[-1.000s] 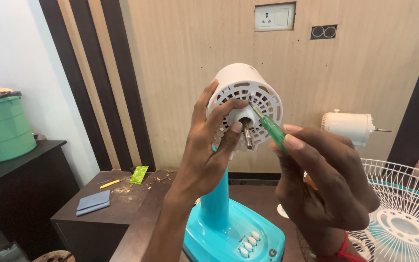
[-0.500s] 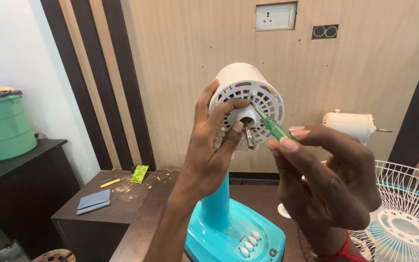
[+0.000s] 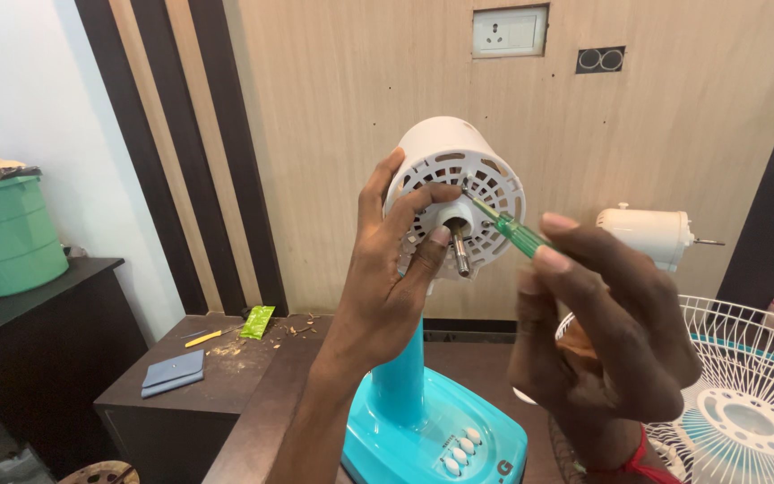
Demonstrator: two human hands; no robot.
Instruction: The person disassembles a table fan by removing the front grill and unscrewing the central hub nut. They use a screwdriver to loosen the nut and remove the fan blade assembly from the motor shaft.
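Fan motor housing [image 3: 459, 193] atop turquoise stand [image 3: 423, 421], centre | our left hand [image 3: 387, 278] clasps its vented face, steadying it | our right hand [image 3: 602, 332] pinches green screwdriver [image 3: 508, 229], tip at vents | fan guard [image 3: 745, 394] lies right

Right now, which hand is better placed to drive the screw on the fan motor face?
The right hand. It holds the green screwdriver with the tip against the white motor housing. The left hand is wrapped around the housing, steadying it near the shaft.
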